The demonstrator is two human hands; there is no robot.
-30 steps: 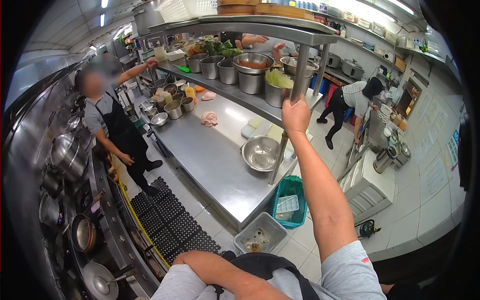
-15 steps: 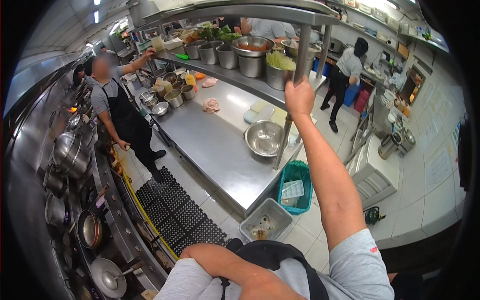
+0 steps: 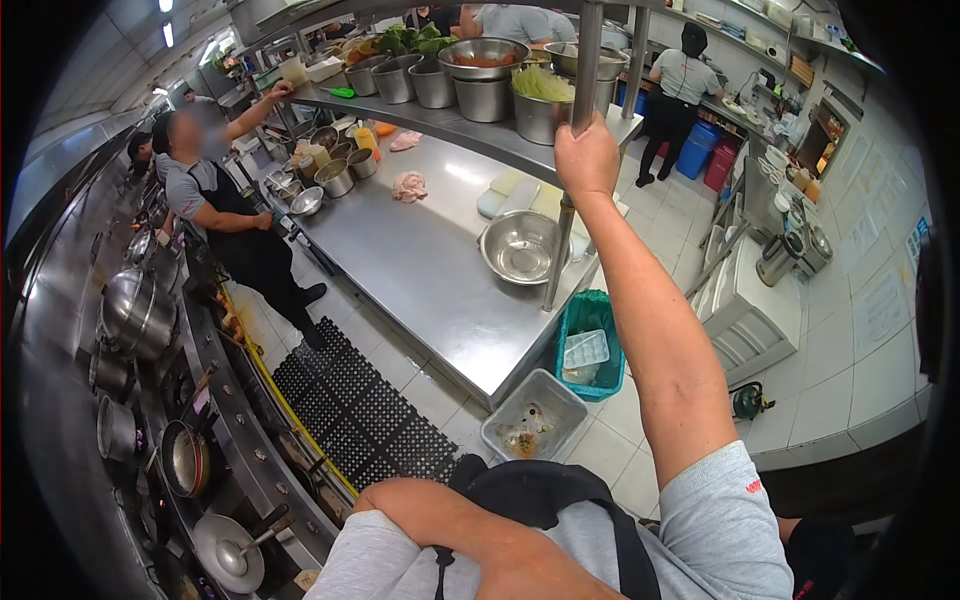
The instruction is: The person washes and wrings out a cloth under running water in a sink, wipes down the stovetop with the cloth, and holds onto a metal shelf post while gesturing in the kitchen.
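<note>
My right arm stretches forward, and my right hand (image 3: pixel 587 158) is wrapped around the upright metal post (image 3: pixel 589 60) of the shelf over the steel worktable (image 3: pixel 440 300). Just left of that hand, a steel pot (image 3: pixel 542 122) of pale green shredded vegetable stands on the shelf (image 3: pixel 440 118). Below, by the foot of the post, a steel bowl (image 3: pixel 522 250) rests on the table. My left arm (image 3: pixel 450 515) is bent close to my body; its hand is out of sight.
A grey bin (image 3: pixel 577 405) and a teal-lined bin (image 3: pixel 612 375) stand at the table's near end. On the left, a co-worker (image 3: pixel 235 215) stands by the stove with pans (image 3: pixel 185 458). Another person (image 3: pixel 685 90) is at the back counter. A black mat (image 3: pixel 365 420) covers the floor.
My view has shifted slightly, while my right hand keeps its grip on the post. The co-worker's lower hand has risen to waist height. The person at the back has turned toward the counter.
</note>
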